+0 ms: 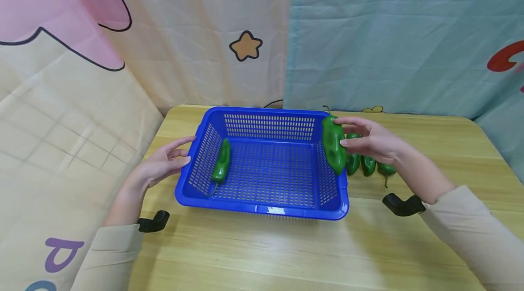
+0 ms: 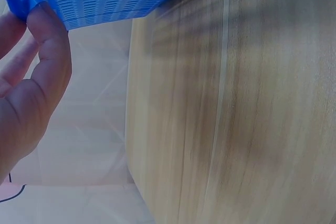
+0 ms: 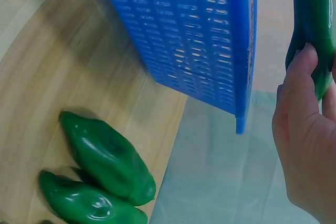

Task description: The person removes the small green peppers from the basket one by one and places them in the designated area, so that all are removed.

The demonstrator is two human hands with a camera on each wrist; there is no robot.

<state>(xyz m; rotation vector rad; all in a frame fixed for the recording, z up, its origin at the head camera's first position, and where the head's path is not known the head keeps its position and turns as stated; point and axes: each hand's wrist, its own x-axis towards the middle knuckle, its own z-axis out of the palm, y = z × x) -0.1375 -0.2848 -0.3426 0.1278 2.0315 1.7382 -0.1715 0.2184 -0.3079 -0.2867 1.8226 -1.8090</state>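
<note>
A blue plastic basket [image 1: 262,211] stands on the table. My left hand [image 1: 166,161] is at its left rim, thumb and fingers gripping the edge; the left wrist view shows the thumb [image 2: 48,40] against the wall just under the rim. Over the right rim, my right hand [image 1: 368,140] holds a large green pepper [image 1: 333,145] between thumb and fingers, its stem pointing away. Inside the basket, one slimmer green pepper [image 1: 221,162] lies along the left side. To the right of the basket, several green peppers [image 1: 368,166] lie on the table, partly hidden by the right hand.
The light wooden table [image 1: 245,254] extends in front of the basket and to its right. A printed curtain [image 1: 196,45] hangs right behind the table, and another patterned cloth [image 1: 69,136] borders it on the left.
</note>
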